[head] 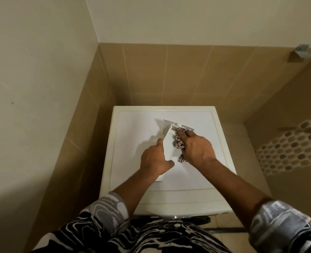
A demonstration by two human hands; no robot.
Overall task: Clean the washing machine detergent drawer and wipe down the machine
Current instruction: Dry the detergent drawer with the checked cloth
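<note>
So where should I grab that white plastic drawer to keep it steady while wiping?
Probably best to grip the white plastic detergent drawer by its long left side near the close end, coming from the left, as the left hand does. It lies lengthwise on the white washing machine top, and that leaves the far compartments free for the right hand with the patterned cloth.

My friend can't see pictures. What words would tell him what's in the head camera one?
A person's left hand holds a white plastic detergent drawer on top of a white washing machine, while the right hand presses a dark-and-white patterned cloth into it. Around them are beige tiled walls.
</note>
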